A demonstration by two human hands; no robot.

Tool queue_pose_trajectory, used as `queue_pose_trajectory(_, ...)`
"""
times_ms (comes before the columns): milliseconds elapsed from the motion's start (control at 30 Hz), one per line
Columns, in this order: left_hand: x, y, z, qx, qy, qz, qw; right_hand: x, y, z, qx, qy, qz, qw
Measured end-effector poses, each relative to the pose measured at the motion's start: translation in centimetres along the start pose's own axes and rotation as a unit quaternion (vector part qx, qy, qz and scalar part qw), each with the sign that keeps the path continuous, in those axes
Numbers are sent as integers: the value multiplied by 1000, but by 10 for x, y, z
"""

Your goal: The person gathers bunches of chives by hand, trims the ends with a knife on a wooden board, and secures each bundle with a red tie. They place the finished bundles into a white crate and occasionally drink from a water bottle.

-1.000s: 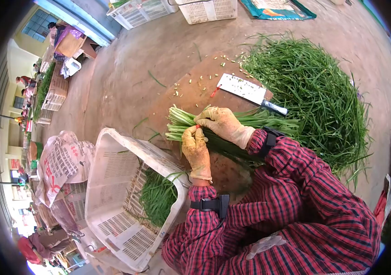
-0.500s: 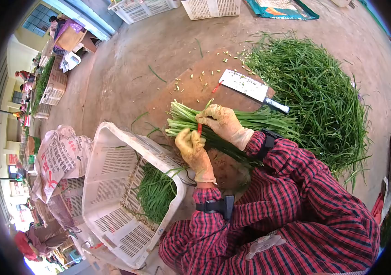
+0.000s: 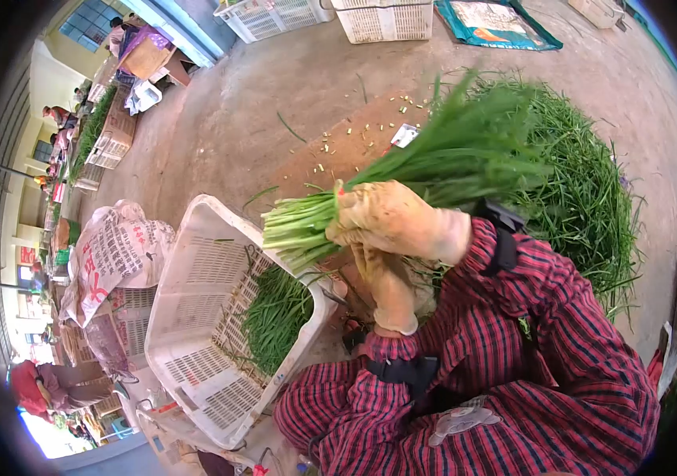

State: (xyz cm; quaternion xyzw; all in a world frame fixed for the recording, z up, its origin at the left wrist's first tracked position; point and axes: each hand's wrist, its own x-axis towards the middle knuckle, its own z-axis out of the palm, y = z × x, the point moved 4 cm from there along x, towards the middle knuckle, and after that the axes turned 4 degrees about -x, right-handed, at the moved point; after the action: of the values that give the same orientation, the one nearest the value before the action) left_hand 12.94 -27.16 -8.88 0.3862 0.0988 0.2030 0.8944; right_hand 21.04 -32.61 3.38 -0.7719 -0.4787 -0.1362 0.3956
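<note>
A bunch of green stalks [image 3: 303,224] is lifted off the floor, its pale cut ends toward the left and its blurred leaves toward the upper right. A red band shows around it near the fingers. My right hand [image 3: 390,218], in a pale glove, is wrapped round the bunch from above. Just below, my left hand [image 3: 390,289], gloved too, grips the underside of the bunch, its fingers partly hidden. Behind the leaves, only a corner of the knife blade [image 3: 405,136] shows. A large pile of leaves [image 3: 576,190] lies at the right.
A tilted white crate [image 3: 184,309] holding some green leaves [image 3: 276,317] stands left of my knees. Beyond it is a printed sack [image 3: 120,254]. More crates [image 3: 386,20] and a teal bag [image 3: 497,24] are at the top. Cut bits lie on the floor. People are far left.
The bunch has been raised from the floor and moved toward me, now covering most of the knife. My left hand has shifted right and under the bunch. The view has shifted slightly.
</note>
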Motion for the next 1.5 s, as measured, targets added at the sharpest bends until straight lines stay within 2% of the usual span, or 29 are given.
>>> queue_pose_trajectory(33,5,0,-15,-1,-1,2,1000,3,11,12,-28,-37,-32,998)
queue_pose_trajectory(67,16,-4,-32,36,-85,-109,990,2,28,28,-56,-73,-64,994)
queue_pose_trajectory(100,24,-7,-50,74,-166,-220,959,-1,50,41,-22,-53,-71,996)
queue_pose_trajectory(167,54,35,-47,349,-125,-232,899,-18,88,66,-50,-56,-74,994)
queue_pose_trajectory(200,59,50,-45,334,-100,-231,908,-32,102,79,-75,-62,-77,992)
queue_pose_trajectory(233,62,54,-40,339,-94,-233,906,-40,108,79,14,-53,44,998)
queue_pose_trajectory(267,73,74,-24,576,-126,46,806,-46,111,76,101,-45,157,981)
queue_pose_trajectory(300,77,91,-3,735,-136,320,582,-45,109,77,66,-84,174,979)
queue_pose_trajectory(333,91,84,0,762,-181,189,592,-45,110,78,112,-67,156,979)
queue_pose_trajectory(367,95,62,-19,806,-221,250,489,-45,110,78,93,-54,110,988)
queue_pose_trajectory(400,106,46,-22,854,-258,167,420,-47,111,83,-72,-27,-80,994)
queue_pose_trajectory(433,113,31,-33,870,-259,113,404,-45,108,79,13,-83,107,991)
queue_pose_trajectory(467,120,16,-50,881,-249,86,393,-47,107,80,23,-76,132,988)
queue_pose_trajectory(600,124,12,-54,876,-244,49,413,-49,93,70,83,-6,149,985)
queue_pose_trajectory(733,129,14,-54,872,-254,63,413,-45,90,69,139,-8,214,967)
queue_pose_trajectory(833,137,12,-53,861,-279,5,426,-42,91,69,125,1,203,971)
queue_pose_trajectory(900,135,13,-51,808,-248,74,529,-32,84,60,82,6,171,982)
queue_pose_trajectory(933,134,10,-53,807,-250,76,530,-26,80,55,40,10,138,990)
queue_pose_trajectory(967,131,13,-49,698,-260,167,646,-17,74,46,37,12,138,990)
queue_pose_trajectory(1000,128,14,-44,607,-246,174,736,-4,59,35,-21,3,69,997)
queue_pose_trajectory(1033,126,11,-43,501,-214,136,827,6,43,29,-78,-9,0,997)
queue_pose_trajectory(1067,123,5,-42,382,-169,63,906,13,32,26,-80,-10,-1,997)
queue_pose_trajectory(1133,113,-9,-35,192,-100,-37,976,18,13,33,-354,-136,-57,924)
queue_pose_trajectory(1167,106,-15,-30,128,-78,-60,987,12,13,50,-443,-122,-50,887)
queue_pose_trajectory(1200,99,-21,-24,77,-62,-71,993,9,10,49,-433,-56,-180,881)
queue_pose_trajectory(1300,86,-29,-9,9,-42,-68,997,-14,27,81,-499,-68,-195,842)
queue_pose_trajectory(1400,89,-27,-2,25,-48,-54,997,-25,51,81,-399,-151,-23,904)
queue_pose_trajectory(1467,105,-13,3,93,-77,-28,992,-1,49,38,-386,-158,-57,907)
queue_pose_trajectory(1500,113,-3,4,158,-99,4,982,4,51,21,-298,-66,-77,949)
